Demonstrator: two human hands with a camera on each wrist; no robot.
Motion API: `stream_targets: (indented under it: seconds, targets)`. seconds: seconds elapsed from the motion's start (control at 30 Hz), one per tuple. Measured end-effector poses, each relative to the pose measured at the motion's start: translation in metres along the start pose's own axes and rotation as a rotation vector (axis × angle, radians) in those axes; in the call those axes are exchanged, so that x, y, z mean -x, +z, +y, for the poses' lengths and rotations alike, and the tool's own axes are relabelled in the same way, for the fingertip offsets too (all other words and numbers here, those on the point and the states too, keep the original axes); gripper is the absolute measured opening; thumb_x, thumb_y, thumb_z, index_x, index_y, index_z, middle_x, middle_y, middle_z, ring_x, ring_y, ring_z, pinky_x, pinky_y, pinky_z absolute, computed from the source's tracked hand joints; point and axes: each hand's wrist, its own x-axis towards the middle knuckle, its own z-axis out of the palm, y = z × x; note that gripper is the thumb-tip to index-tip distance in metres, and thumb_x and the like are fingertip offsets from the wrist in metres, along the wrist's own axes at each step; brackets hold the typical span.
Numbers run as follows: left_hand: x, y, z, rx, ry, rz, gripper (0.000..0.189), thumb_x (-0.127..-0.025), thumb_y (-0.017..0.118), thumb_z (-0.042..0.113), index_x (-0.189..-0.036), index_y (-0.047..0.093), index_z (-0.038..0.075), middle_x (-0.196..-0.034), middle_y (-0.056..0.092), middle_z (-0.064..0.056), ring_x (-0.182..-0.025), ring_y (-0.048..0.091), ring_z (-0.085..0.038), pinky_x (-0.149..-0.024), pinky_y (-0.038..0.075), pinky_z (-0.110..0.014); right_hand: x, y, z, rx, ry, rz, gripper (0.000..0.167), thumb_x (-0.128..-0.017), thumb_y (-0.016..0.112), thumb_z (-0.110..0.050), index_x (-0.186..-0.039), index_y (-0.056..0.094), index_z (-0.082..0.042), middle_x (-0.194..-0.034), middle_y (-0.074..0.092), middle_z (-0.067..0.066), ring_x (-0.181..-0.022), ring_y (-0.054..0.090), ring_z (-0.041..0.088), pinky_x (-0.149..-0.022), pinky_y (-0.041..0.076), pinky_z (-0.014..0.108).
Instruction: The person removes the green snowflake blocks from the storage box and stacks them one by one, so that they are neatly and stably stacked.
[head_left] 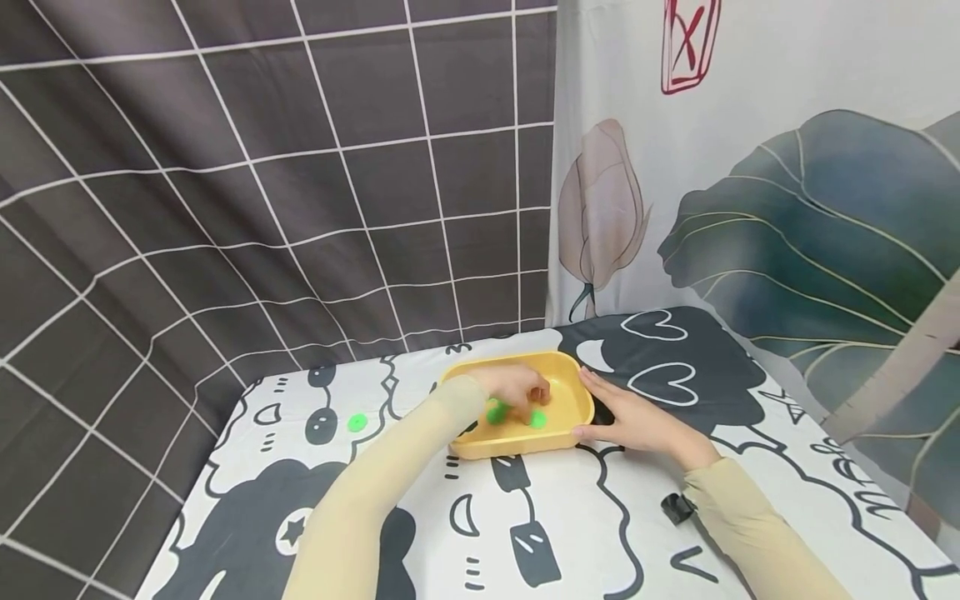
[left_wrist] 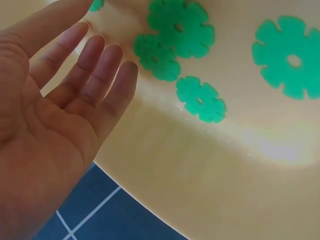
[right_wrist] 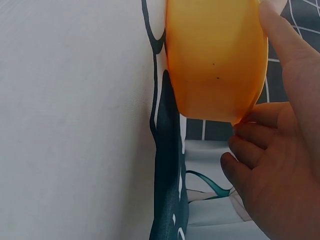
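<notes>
A yellow plastic basin (head_left: 517, 443) lies on the patterned cloth. My left hand (head_left: 516, 385) reaches down inside it; the left wrist view shows that hand (left_wrist: 65, 95) with fingers loosely bent and the thumb apart from them. Green notched snowflake discs, such as a large one (left_wrist: 190, 30) and a smaller one (left_wrist: 201, 100), lie on the basin's floor beside the fingertips. My right hand (head_left: 633, 419) holds the basin's right end between thumb and fingers. From the right wrist, the thumb (right_wrist: 280, 30) shows at the rim and the fingers (right_wrist: 257, 127) at the corner of the outer wall.
Another green disc (head_left: 357, 422) lies on the cloth left of the basin. A small black object (head_left: 677, 508) is next to the right sleeve's cuff. Behind the table hang a dark grid curtain (head_left: 360, 167) and a white floral one (head_left: 637, 167).
</notes>
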Motion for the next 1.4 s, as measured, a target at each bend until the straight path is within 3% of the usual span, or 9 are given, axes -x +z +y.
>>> stream_targets:
  seconds: [0.23,0.7,1.03,1.4]
  targets:
    - [0.000,0.004,-0.002,0.062,-0.006,-0.025,0.025,-0.080,0.077,-0.001,-0.093,0.061,0.013,-0.086,0.055,0.004,-0.078,0.052,-0.010,-0.070,0.043,-0.017,0.000,0.001,-0.003,-0.003,0.008,-0.005,0.108,-0.084,0.069,-0.066,-0.159,0.024,-0.003,-0.163,0.024,0.019,-0.146,0.030,0.042,-0.114,0.031,0.058]
    - [0.000,0.004,0.009,0.082,-0.024,-0.017,0.025,-0.080,0.075,-0.005,-0.092,0.061,0.010,-0.083,0.054,0.004,-0.077,0.050,-0.009,-0.069,0.042,-0.017,0.001,0.001,-0.002,0.017,-0.007,-0.002,0.105,-0.086,0.069,-0.062,-0.158,0.025,0.000,-0.163,0.024,0.021,-0.146,0.029,0.043,-0.114,0.030,0.058]
    - [-0.001,0.003,0.013,0.122,0.028,-0.007,0.028,-0.078,0.074,-0.011,-0.093,0.059,0.007,-0.079,0.052,0.004,-0.075,0.049,-0.010,-0.066,0.040,-0.016,-0.001,0.001,-0.001,0.012,-0.008,0.001,0.104,-0.086,0.069,-0.063,-0.158,0.025,0.000,-0.163,0.025,0.021,-0.146,0.029,0.042,-0.115,0.030,0.058]
    - [0.001,0.001,0.007,0.145,0.064,0.051,0.015,-0.087,0.078,0.006,-0.093,0.064,0.005,-0.080,0.057,0.004,-0.074,0.052,-0.008,-0.069,0.044,-0.016,-0.001,0.002,0.000,0.022,-0.008,0.009,0.104,-0.086,0.069,-0.062,-0.157,0.026,0.000,-0.163,0.025,0.021,-0.146,0.029,0.043,-0.115,0.030,0.058]
